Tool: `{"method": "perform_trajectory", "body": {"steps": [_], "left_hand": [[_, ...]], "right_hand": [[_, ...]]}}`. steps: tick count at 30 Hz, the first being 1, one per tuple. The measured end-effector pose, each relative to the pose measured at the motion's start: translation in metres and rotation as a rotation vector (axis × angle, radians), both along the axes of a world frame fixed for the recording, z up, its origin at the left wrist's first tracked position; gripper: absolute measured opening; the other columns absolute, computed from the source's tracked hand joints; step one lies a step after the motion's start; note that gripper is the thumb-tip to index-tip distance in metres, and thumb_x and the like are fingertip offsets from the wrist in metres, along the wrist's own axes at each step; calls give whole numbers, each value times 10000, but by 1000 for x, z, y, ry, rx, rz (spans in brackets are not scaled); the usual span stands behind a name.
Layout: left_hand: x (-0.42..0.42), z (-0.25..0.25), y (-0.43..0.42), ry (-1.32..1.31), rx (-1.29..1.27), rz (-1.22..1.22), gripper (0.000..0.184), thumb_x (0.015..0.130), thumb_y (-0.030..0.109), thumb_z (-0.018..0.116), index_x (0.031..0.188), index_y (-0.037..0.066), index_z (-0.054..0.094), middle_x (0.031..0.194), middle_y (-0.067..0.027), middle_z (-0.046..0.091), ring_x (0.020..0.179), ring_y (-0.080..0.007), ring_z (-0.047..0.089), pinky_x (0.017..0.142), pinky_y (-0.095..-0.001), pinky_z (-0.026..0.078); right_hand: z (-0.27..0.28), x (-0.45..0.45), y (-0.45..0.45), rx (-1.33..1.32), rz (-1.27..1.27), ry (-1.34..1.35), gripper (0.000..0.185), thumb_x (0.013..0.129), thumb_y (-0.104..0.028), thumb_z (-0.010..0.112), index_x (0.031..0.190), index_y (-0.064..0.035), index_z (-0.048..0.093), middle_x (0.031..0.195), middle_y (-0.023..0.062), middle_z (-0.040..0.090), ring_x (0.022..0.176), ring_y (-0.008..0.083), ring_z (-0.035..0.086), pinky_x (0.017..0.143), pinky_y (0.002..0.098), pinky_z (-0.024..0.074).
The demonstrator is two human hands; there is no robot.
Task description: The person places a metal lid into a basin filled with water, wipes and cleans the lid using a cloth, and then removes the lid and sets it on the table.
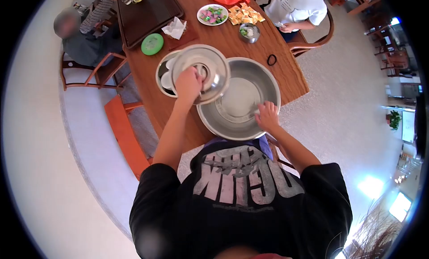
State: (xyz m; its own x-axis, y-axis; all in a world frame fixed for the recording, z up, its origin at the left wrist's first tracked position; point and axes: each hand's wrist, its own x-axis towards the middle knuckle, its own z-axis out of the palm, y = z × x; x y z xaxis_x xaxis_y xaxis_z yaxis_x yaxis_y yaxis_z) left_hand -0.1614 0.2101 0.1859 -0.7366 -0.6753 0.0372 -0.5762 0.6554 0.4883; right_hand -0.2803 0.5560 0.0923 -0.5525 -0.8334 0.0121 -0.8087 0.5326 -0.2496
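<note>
My left hand [189, 84] grips a round steel lid [216, 82] near its centre handle. The lid is held over part of a steel pot [158, 75] and overlaps the left rim of a wide metal basin [268, 75]. White rounded pieces [166, 80] show in the uncovered part of the pot; their kind is unclear. My right hand [268, 117] reaches over the basin's near right side, its fingers spread and pointing inside. I see nothing held in it. The basin's bottom shows bare metal with shiny reflections.
On the wooden table [292, 82] are a dark tray [149, 13], green lid-like disc [152, 44], tissues [174, 28], plate of wrapped sweets [213, 14], yellow packets [245, 14], small metal bowl [249, 33] and black band [271, 59]. People sit at left and right.
</note>
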Motion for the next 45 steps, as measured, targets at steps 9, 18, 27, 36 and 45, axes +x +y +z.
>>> {"method": "perform_trajectory", "body": {"steps": [9, 18, 27, 36, 45], "left_hand": [[-2, -84, 125, -28, -32, -317, 231, 800, 175, 694, 936, 34, 572, 896, -165, 633, 861, -361, 623, 759, -476, 518], [-4, -127, 121, -103, -69, -321, 260, 816, 195, 693, 969, 33, 560, 919, -161, 630, 861, -349, 634, 742, -472, 524], [-17, -129, 115, 14, -2, -351, 265, 795, 178, 713, 968, 54, 556, 911, -155, 625, 882, -362, 622, 743, -483, 517], [-20, -132, 121, 43, 61, -293, 247, 794, 163, 714, 963, 63, 565, 924, -152, 629, 890, -359, 624, 751, -477, 517], [-14, -153, 123, -23, 61, -281, 238, 830, 188, 661, 985, 44, 552, 932, -181, 623, 910, -386, 617, 766, -490, 506]], "right_hand": [[-23, -21, -31, 164, 79, 272, 294, 849, -169, 559, 1101, -41, 640, 1268, 195, 514, 1197, 344, 468, 1019, 446, 383], [-22, -30, -18, 202, 82, 307, 359, 881, -168, 530, 1209, -36, 591, 1416, 217, 453, 1371, 360, 387, 1175, 484, 255], [-34, -31, -17, 308, 97, 336, 287, 869, -201, 549, 1109, -93, 663, 1388, 193, 508, 1305, 321, 435, 1061, 441, 350], [-37, -37, -25, 261, 109, 225, 169, 761, -189, 662, 901, -97, 678, 1076, 133, 575, 1067, 289, 529, 821, 374, 480], [-2, -26, -27, 139, -110, 48, 481, 740, -151, 730, 1203, -130, 602, 1139, 158, 540, 1097, 335, 519, 867, 416, 499]]}}
